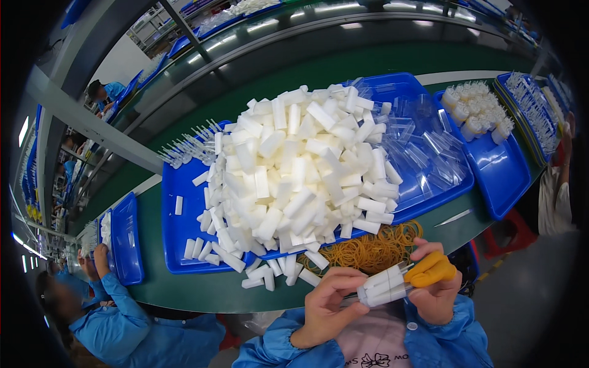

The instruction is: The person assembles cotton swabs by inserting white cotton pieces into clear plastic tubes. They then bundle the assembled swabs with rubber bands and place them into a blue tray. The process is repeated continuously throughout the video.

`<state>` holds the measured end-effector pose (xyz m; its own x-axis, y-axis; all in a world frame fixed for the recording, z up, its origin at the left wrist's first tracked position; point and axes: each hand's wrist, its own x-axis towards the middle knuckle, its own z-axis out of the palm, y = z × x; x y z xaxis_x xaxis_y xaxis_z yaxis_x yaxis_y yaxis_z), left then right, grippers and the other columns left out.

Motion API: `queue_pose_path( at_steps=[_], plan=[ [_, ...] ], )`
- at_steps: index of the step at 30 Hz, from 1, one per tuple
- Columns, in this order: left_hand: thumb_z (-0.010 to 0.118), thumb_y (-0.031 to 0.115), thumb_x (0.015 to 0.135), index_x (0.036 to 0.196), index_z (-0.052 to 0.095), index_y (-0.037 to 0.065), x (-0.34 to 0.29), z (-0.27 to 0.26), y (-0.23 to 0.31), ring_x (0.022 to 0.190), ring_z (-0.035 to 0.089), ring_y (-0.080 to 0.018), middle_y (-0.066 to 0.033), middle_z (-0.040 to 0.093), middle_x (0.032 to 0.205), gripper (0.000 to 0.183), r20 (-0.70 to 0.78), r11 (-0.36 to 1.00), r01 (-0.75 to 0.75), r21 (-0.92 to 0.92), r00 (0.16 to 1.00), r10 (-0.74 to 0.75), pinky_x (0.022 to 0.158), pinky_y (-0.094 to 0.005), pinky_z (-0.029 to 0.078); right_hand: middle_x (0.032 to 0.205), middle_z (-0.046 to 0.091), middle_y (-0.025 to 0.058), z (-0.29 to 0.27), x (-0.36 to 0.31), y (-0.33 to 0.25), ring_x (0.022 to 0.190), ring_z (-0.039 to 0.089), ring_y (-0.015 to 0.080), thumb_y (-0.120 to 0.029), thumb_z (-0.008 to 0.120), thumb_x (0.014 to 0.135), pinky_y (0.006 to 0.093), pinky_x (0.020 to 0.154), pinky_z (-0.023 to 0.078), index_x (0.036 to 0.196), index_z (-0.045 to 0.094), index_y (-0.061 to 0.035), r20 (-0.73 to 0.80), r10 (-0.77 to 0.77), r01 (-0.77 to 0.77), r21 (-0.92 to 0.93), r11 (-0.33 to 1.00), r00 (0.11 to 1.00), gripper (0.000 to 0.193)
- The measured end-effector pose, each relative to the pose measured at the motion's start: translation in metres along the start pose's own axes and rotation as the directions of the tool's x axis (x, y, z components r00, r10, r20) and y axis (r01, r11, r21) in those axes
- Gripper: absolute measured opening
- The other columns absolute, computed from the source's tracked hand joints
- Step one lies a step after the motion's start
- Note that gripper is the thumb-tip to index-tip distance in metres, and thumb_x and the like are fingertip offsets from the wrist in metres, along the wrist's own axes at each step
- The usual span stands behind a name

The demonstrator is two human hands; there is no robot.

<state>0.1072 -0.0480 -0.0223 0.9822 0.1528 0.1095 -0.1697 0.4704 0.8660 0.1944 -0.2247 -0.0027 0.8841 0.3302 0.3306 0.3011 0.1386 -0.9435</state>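
Note:
In front of my chest is a small bundle of clear plastic tubes with white foam pieces inside (pixel 385 287). My left hand (pixel 331 305) grips its left end between thumb and fingers. At its right end my right hand (pixel 437 291) is closed on the bundle, with yellow covers (pixel 431 268) on some of its fingers. Whether a band lies around the tubes is too fine to tell. Just beyond the hands lies a tangle of yellow-brown rubber bands (pixel 374 246), beside a large heap of white foam blocks (pixel 294 165).
Clear plastic tubes (pixel 423 144) fill a blue tray (pixel 392 80) under the heap's right side. Another blue tray (pixel 500 168) holds bundled white-tipped parts (pixel 475 107). Thin white stemmed parts (pixel 190 147) lie at the left. A pointed white strip (pixel 454 218) rests on the green table. A co-worker in blue (pixel 123 325) sits left.

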Motion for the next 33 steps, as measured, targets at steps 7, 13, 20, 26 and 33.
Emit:
queue_pose_path(
  at_steps=[7,13,20,26,33],
  plan=[
    [0.066,-0.009,0.077,0.114,0.052,-0.006,0.006,-0.003,0.001,0.111,0.052,-0.0232,-0.0157,0.047,0.119,0.04,-0.065,0.996,0.049,-0.069,0.996,-0.053,0.097,-0.0359,0.043,0.09,0.065,0.0083,-0.003,0.008,0.001,0.097,0.057,0.0264,-0.012,0.078,0.063,0.05,0.098,0.034,0.086,0.067,-0.005,0.114,-0.157,0.174,-0.156,0.972,0.981,0.026],
    [0.063,-0.012,0.075,0.114,0.051,-0.005,0.007,-0.008,-0.001,0.109,0.054,-0.023,-0.015,0.048,0.119,0.041,-0.149,0.988,0.016,-0.15,0.988,-0.039,0.095,-0.0354,0.044,0.092,0.063,0.0087,-0.021,0.059,-0.007,0.09,0.06,0.0255,-0.012,0.075,0.067,0.0331,0.078,0.047,0.094,0.067,-0.0033,0.121,-0.126,0.164,-0.389,0.907,0.985,0.029],
    [0.061,-0.013,0.074,0.112,0.052,-0.005,0.007,-0.006,0.001,0.109,0.054,-0.0232,-0.0143,0.048,0.119,0.041,-0.169,0.987,0.018,-0.16,0.984,-0.046,0.094,-0.0351,0.044,0.077,0.062,0.0099,-0.049,0.118,0.049,0.08,0.054,0.0264,-0.024,0.076,0.063,0.0379,0.075,0.036,0.08,0.062,-0.0057,0.23,-0.019,0.23,-0.971,0.059,0.973,0.028],
    [0.062,-0.014,0.073,0.112,0.052,-0.005,0.009,-0.007,0.001,0.109,0.054,-0.0227,-0.0141,0.048,0.118,0.042,-0.166,0.984,0.017,-0.177,0.985,-0.047,0.095,-0.0349,0.043,0.077,0.063,0.0123,-0.04,0.112,0.05,0.078,0.059,0.0259,-0.012,0.07,0.07,0.0388,0.073,0.042,0.089,0.065,0.0008,0.166,-0.091,0.186,-0.938,0.294,0.982,0.024],
    [0.068,-0.01,0.072,0.112,0.053,-0.005,0.01,-0.009,-0.003,0.107,0.053,-0.0218,-0.0152,0.048,0.118,0.042,-0.148,0.998,-0.056,0.029,0.987,0.06,0.096,-0.0349,0.043,0.098,0.063,0.0151,-0.028,0.063,-0.007,0.092,0.062,0.0205,0.002,0.063,0.076,0.0326,0.083,0.049,0.109,0.058,0.007,0.069,0.089,-0.103,0.233,0.967,0.994,0.034]
  ],
)
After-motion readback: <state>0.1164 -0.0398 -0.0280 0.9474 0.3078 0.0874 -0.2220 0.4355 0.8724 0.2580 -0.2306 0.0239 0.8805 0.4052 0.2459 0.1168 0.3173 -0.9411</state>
